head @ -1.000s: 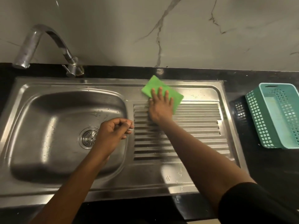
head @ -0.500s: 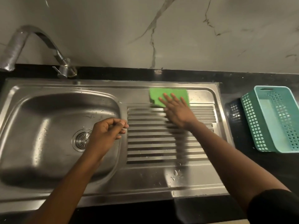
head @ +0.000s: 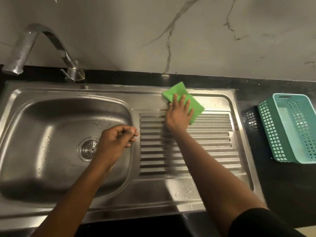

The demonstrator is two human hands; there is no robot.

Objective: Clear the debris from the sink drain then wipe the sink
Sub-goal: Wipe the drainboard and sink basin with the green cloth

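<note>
A stainless steel sink (head: 51, 194) has a round strainer drain (head: 89, 148) in its basin; no debris shows on it. My right hand (head: 178, 115) lies flat, fingers spread, pressing a green cloth (head: 196, 108) onto the back edge of the ribbed drainboard (head: 213, 142). The cloth lies diagonally, half under my fingers. My left hand (head: 116, 142) hovers over the basin's right rim beside the drain. Its fingers are curled together, and nothing is visible in them.
A curved metal faucet (head: 56, 41) arches over the basin's back left. A teal perforated basket (head: 273, 134) stands on the black counter (head: 282, 194) right of the sink. A marble wall rises behind. Water drops dot the drainboard's front.
My right hand slid the cloth rightward along the drainboard's back edge, then swung back left, turning the cloth diagonal. My left hand stayed curled over the basin rim.
</note>
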